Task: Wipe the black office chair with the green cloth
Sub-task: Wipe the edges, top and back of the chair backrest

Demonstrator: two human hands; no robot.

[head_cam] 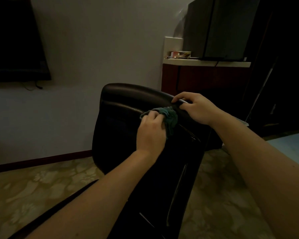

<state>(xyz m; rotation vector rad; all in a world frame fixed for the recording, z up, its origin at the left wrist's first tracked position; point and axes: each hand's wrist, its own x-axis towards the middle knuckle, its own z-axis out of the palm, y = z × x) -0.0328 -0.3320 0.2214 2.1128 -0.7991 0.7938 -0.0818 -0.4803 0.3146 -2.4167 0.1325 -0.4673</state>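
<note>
At centre frame, a person's left hand (151, 131) presses a bunched green cloth (169, 118) against the upper back of a black office chair (128, 121), while the right hand (195, 107) curls over its top edge. Wiping appears under way; the lower back looks not yet reached.

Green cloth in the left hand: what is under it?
The back of the black chair, just below its top edge. The left hand grips the cloth; the patch beneath is hidden.
</note>
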